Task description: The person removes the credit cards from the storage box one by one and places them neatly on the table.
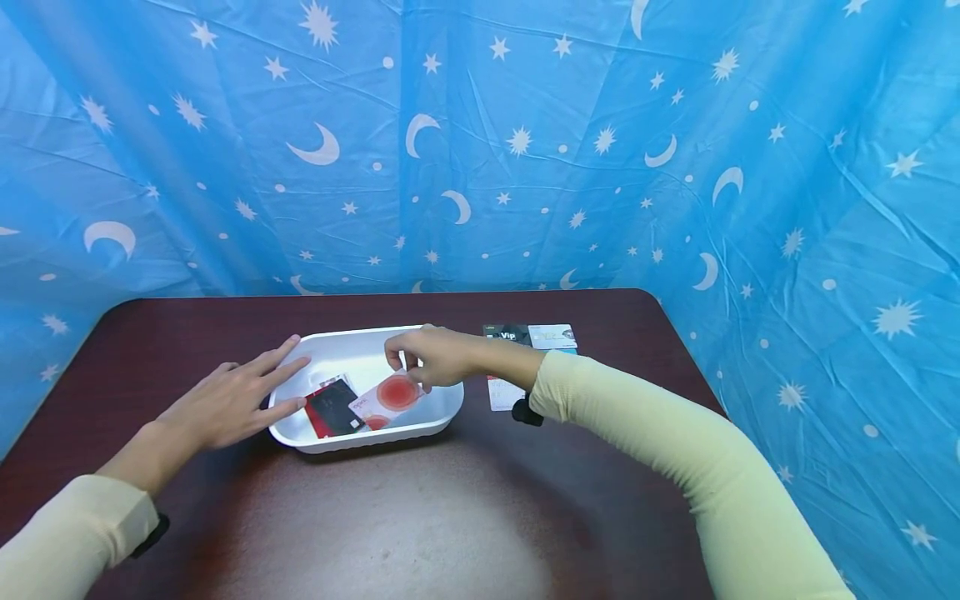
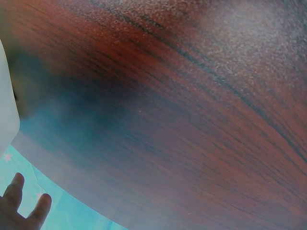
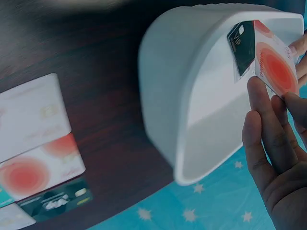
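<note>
Pale-yellow fabric sleeves (image 1: 637, 421) flank a rounded white plastic tray (image 1: 345, 350). The left hand (image 1: 232, 402), fingers spread, lies over its rim, probably steadying it; the right hand (image 1: 441, 357) pinches a red-circled white plastic card (image 1: 390, 396) by one end over its floor, seemingly for finer control.

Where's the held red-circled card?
In the head view, the red-circled card is in the right hand, over the white tray, right of the black card.

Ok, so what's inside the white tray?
In the tray, a dark VIP card partly covers a red card. The right hand's grip holds a white card with red circles over the tray. The red card's middle and anything beneath are covered; the total's unclear.
</note>
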### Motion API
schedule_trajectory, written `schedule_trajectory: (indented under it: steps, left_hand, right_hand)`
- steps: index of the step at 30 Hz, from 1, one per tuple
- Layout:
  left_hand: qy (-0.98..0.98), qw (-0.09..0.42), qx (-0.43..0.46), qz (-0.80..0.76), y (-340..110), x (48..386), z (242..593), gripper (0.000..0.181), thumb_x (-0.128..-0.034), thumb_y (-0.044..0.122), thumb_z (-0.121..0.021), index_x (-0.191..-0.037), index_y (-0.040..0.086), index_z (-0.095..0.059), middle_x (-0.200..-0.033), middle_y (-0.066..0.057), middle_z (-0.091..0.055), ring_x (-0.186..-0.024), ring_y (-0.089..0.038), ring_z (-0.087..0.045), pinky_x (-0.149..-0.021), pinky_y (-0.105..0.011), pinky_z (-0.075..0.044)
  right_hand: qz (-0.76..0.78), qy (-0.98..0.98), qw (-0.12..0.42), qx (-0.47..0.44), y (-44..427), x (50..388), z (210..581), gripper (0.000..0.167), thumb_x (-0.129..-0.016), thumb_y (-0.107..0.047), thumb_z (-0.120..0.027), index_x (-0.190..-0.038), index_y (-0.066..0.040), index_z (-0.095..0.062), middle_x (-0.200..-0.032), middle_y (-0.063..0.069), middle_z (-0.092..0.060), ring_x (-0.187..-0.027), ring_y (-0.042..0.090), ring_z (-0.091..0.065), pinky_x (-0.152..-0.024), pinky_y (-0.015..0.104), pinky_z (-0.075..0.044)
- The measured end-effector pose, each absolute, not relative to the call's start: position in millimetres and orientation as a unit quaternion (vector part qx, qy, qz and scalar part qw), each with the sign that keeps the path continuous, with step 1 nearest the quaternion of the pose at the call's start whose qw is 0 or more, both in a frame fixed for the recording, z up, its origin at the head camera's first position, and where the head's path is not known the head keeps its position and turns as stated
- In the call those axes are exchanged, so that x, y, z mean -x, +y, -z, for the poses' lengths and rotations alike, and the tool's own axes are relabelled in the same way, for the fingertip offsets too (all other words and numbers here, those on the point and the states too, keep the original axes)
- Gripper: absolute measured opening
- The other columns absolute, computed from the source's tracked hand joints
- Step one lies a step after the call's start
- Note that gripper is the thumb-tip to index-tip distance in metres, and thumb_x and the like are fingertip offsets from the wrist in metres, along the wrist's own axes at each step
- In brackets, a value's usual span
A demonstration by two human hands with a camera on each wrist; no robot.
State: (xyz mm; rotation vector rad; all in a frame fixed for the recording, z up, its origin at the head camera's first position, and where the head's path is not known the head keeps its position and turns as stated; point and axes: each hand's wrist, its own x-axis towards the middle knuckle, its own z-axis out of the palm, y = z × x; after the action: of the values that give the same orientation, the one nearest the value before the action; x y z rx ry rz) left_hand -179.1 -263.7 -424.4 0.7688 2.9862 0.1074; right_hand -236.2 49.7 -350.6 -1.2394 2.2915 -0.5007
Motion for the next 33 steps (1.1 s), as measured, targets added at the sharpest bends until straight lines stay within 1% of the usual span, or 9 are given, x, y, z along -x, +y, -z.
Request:
schedule_trajectory:
  steps: [8,14,16,21,24,26,30,33]
  left_hand:
    - [0.968,0.028,-0.248,-0.035,-263.2,178.4,424.4,0.075,-0.0943,0.056,-0.056,-0.153,0.012,-0.038,-0.159,-0.021,-0.028,-0.131,-0.045,-0.048,-0.096,-0.068,-0.042]
    - [0.968,0.028,-0.246,-0.033,-263.0,178.6,424.4,0.076,-0.0942,0.056,-0.056,-0.153,0.012,-0.038,-0.159,-0.022,-0.028,-0.13,-0.045,-0.048,-0.096,-0.067,-0.042]
    - [0.968,0.029,-0.246,-0.033,-262.8,179.1,424.1,0.076,-0.0942,0.056,-0.056,-0.153,0.012,-0.039,-0.159,-0.022,-0.028,-0.131,-0.045,-0.048,-0.096,-0.067,-0.042]
    - [0.968,0.031,-0.247,-0.033,-261.7,179.7,424.9,0.076,-0.0943,0.057,-0.056,-0.153,0.012,-0.039,-0.159,-0.022,-0.028,-0.131,-0.045,-0.047,-0.096,-0.068,-0.042]
    - [0.968,0.03,-0.248,-0.034,-261.3,179.3,425.6,0.076,-0.0941,0.057,-0.056,-0.153,0.012,-0.039,-0.159,-0.022,-0.027,-0.131,-0.046,-0.047,-0.097,-0.068,-0.041]
    - [0.968,0.03,-0.248,-0.034,-261.3,178.7,425.4,0.076,-0.0938,0.057,-0.056,-0.153,0.012,-0.039,-0.159,-0.021,-0.027,-0.131,-0.046,-0.047,-0.097,-0.068,-0.041]
    - [0.968,0.026,-0.246,-0.028,-262.1,178.4,424.6,0.076,-0.0934,0.058,-0.056,-0.153,0.012,-0.039,-0.159,-0.022,-0.028,-0.13,-0.046,-0.049,-0.097,-0.067,-0.041]
    - [0.969,0.028,-0.245,-0.028,-262.2,178.3,424.3,0.076,-0.0936,0.057,-0.056,-0.153,0.012,-0.039,-0.158,-0.022,-0.029,-0.129,-0.046,-0.049,-0.097,-0.067,-0.041]
  right_hand:
    - [0.224,0.845,0.229,0.428,84.2,234.7,346.2,0.009,-0.096,0.0,-0.059,-0.096,-0.007,-0.054,-0.086,0.006,-0.066,-0.072,0.016,-0.07,-0.066,0.022,-0.053]
    - [0.238,0.852,0.186,0.427,110.4,230.7,341.2,0.012,-0.095,-0.003,-0.063,-0.095,-0.01,-0.053,-0.079,0.006,-0.067,-0.063,0.014,-0.058,-0.063,0.023,-0.049]
    - [0.25,0.852,0.182,0.423,119.7,229.4,339.5,0.013,-0.094,-0.001,-0.063,-0.095,-0.01,-0.054,-0.078,0.007,-0.066,-0.062,0.014,-0.059,-0.062,0.023,-0.05]
    - [0.283,0.857,0.18,0.392,146.3,224.9,337.0,0.014,-0.093,0.0,-0.066,-0.096,-0.009,-0.056,-0.084,0.003,-0.066,-0.069,0.016,-0.067,-0.063,0.024,-0.056]
    - [0.287,0.862,0.175,0.379,164.8,222.0,336.5,0.015,-0.092,-0.001,-0.067,-0.096,-0.009,-0.056,-0.086,0.002,-0.066,-0.07,0.016,-0.068,-0.063,0.026,-0.057]
    - [0.284,0.867,0.171,0.373,177.4,220.0,336.1,0.015,-0.092,-0.001,-0.068,-0.096,-0.009,-0.055,-0.087,0.003,-0.066,-0.07,0.015,-0.068,-0.063,0.027,-0.057]
    - [0.272,0.878,0.154,0.363,200.8,217.5,337.5,0.016,-0.092,-0.002,-0.069,-0.096,-0.011,-0.056,-0.089,0.0,-0.065,-0.077,0.015,-0.064,-0.065,0.029,-0.057]
    - [0.266,0.884,0.151,0.355,215.2,215.8,341.1,0.017,-0.091,-0.003,-0.069,-0.097,-0.011,-0.056,-0.091,-0.001,-0.065,-0.081,0.014,-0.061,-0.068,0.028,-0.057]
